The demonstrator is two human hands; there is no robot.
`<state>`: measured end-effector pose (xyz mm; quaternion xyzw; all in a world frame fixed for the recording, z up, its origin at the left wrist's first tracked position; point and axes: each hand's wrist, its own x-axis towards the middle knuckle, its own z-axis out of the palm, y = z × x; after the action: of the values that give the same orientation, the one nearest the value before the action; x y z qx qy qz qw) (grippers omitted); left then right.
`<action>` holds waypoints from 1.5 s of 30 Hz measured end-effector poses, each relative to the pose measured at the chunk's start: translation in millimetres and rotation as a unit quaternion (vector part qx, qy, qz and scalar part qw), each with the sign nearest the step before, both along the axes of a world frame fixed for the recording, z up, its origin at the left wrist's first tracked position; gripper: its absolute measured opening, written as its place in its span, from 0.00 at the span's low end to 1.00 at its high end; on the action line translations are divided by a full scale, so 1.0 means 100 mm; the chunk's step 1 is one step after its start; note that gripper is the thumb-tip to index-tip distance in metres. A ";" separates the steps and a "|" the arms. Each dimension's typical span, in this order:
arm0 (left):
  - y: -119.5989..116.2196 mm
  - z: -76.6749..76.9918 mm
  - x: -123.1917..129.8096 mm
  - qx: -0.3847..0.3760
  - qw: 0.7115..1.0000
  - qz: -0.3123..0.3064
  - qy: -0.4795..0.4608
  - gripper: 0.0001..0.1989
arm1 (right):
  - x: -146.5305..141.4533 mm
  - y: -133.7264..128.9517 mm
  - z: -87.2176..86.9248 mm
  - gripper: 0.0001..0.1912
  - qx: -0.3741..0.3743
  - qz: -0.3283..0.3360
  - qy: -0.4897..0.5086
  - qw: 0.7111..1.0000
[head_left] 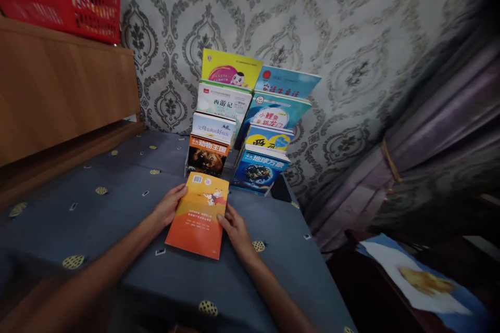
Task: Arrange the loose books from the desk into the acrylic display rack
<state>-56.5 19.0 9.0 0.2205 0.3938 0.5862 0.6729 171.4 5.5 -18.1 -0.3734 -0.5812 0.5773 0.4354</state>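
Note:
An orange and yellow book (199, 221) is held in both hands above the table, its printing upside down and a barcode at the far left corner. My left hand (172, 204) grips its left edge near the top. On the opposite edge, my right hand (235, 226) has its thumb over the cover and its fingers behind. Just beyond stands a row of books with a lion book (207, 157) in front. Beside that is a second row, fronted by a blue earth book (258, 170). Clear holders show at the bases of both rows.
A dark cloth with pineapple prints covers the table (128, 187). A black flat object (281, 189) lies right of the books. At left, a red basket (89, 2) sits on a wooden cabinet (66, 93). A purple curtain (359, 182) hangs at right.

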 end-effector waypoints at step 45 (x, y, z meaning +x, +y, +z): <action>0.56 0.37 -0.45 0.189 0.926 -0.169 0.280 0.23 | -0.29 0.58 0.29 0.14 0.260 -0.087 -0.128 0.953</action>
<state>-101.3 75.0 45.9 0.5617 0.4051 0.4420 0.5701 142.6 63.4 11.1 -0.3669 -0.7271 0.3135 0.4883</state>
